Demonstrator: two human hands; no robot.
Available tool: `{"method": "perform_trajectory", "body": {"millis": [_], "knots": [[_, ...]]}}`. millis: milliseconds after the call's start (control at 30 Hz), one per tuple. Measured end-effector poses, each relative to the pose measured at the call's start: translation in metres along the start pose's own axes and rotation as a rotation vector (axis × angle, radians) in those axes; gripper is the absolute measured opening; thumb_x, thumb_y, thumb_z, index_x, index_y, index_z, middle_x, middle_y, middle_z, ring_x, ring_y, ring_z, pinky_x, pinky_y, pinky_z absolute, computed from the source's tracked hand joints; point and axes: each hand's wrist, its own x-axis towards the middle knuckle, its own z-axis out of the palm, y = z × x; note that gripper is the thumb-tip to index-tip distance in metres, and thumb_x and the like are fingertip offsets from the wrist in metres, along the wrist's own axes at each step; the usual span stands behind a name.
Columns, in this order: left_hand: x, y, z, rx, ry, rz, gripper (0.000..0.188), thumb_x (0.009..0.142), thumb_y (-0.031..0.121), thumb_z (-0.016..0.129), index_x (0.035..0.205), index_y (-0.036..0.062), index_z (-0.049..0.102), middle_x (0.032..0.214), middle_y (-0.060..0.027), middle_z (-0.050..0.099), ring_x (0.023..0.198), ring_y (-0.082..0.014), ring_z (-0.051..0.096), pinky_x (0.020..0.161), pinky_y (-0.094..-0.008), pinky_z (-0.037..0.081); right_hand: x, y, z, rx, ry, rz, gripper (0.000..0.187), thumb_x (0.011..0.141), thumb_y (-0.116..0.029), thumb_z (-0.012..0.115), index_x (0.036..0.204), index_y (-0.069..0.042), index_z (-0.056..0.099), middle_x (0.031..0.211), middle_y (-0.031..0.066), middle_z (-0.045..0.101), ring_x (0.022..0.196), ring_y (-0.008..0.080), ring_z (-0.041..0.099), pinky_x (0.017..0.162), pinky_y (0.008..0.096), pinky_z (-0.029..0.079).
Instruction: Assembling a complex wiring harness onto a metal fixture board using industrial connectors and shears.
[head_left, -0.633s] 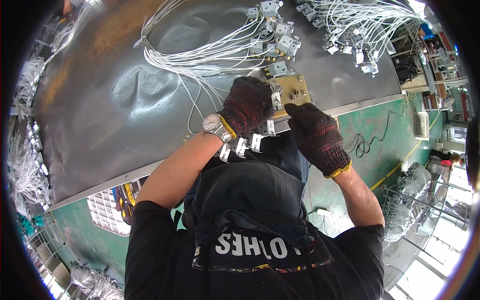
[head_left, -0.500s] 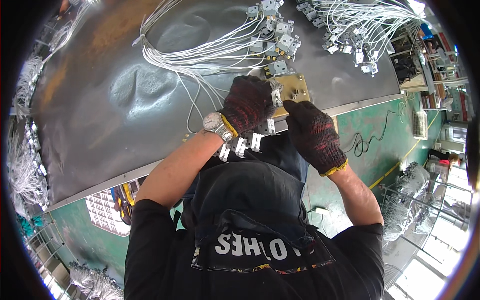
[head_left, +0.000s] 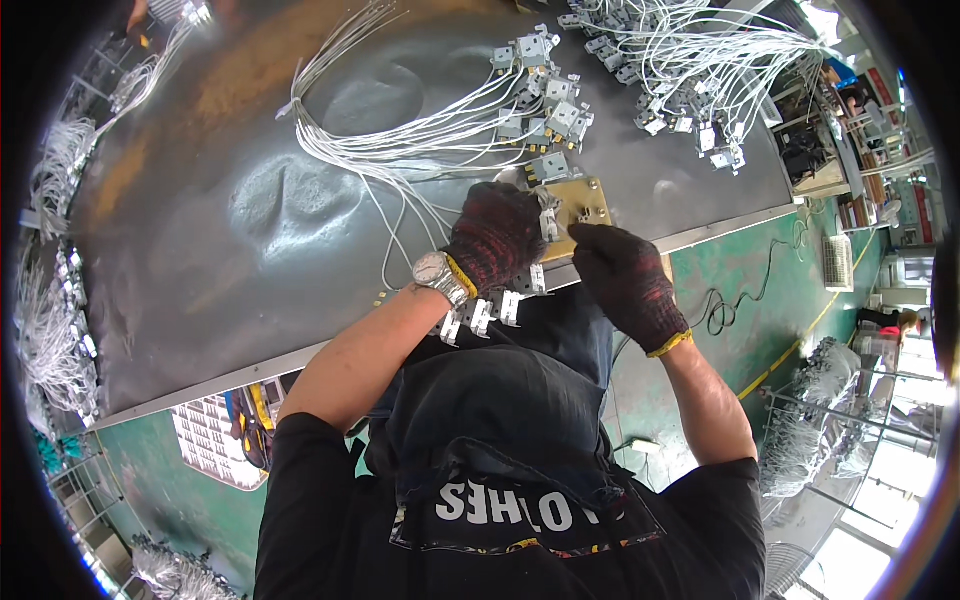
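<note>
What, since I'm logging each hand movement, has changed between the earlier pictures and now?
The view shifted: the brass-coloured plate and white wires sit slightly lower in the picture. Nothing was visibly taken up or let go. The left hand stays at the plate's left side, the right hand at its near right corner.

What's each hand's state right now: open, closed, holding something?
Left hand: curled against a small metal part at the brass-coloured plate; its grip is hidden.
Right hand: curled beside the plate; cannot tell whether it holds anything.
</note>
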Motion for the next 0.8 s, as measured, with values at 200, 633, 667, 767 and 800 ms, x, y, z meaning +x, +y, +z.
{"method": "perform_trajectory", "body": {"millis": [200,633,667,767,800], "knots": [[-0.013,-0.006,-0.013,-0.288,0.195,0.091,0.053,0.068,0.048,0.089,0.105,0.0124,0.074,0.096,-0.0096,0.072,0.093,-0.0321,0.067,0.087,-0.0458,0.05,0.006,0.02,0.003,0.231,0.055,0.197,0.041,0.088,-0.01,0.072,0.127,0.0,0.065,0.089,0.0038,0.07,0.08,0.0075,0.062,0.073,0.027,0.054],[-0.031,-0.007,-0.077,-0.14,-0.516,-0.018,0.055,0.09,0.057,0.069,0.089,0.0025,0.073,0.078,-0.0204,0.068,0.078,-0.0383,0.069,0.075,-0.0481,0.053,0.067,0.034,0.044,0.683,0.074,0.451,0.053,0.088,-0.01,0.069,0.138,0.002,0.055,0.079,0.0079,0.064,0.058,0.0138,0.061,0.046,0.0294,0.052],[-0.028,-0.004,-0.08,-0.09,-0.525,-0.088,0.053,0.089,0.055,0.069,0.091,0.0025,0.073,0.078,-0.02,0.069,0.078,-0.0373,0.07,0.076,-0.048,0.054,0.07,0.036,0.045,0.683,0.054,0.434,0.049,0.088,-0.011,0.069,0.133,0.002,0.058,0.079,0.0084,0.065,0.058,0.0143,0.062,0.047,0.0294,0.052],[-0.021,-0.003,-0.075,-0.077,-0.346,-0.196,0.054,0.087,0.056,0.069,0.097,0.0032,0.072,0.083,-0.0187,0.071,0.08,-0.0366,0.07,0.076,-0.0474,0.055,0.078,0.041,0.049,0.782,-0.048,0.448,0.035,0.087,-0.011,0.07,0.119,0.003,0.063,0.078,0.0088,0.065,0.058,0.0147,0.063,0.048,0.029,0.053],[-0.02,-0.006,-0.06,-0.039,-0.193,-0.189,0.057,0.084,0.058,0.07,0.102,0.0044,0.069,0.088,-0.0177,0.072,0.082,-0.0358,0.071,0.075,-0.0473,0.055,0.075,0.041,0.05,0.781,-0.046,0.45,0.035,0.087,-0.011,0.07,0.119,0.003,0.063,0.078,0.0088,0.065,0.058,0.0147,0.063,0.048,0.029,0.053]]}}
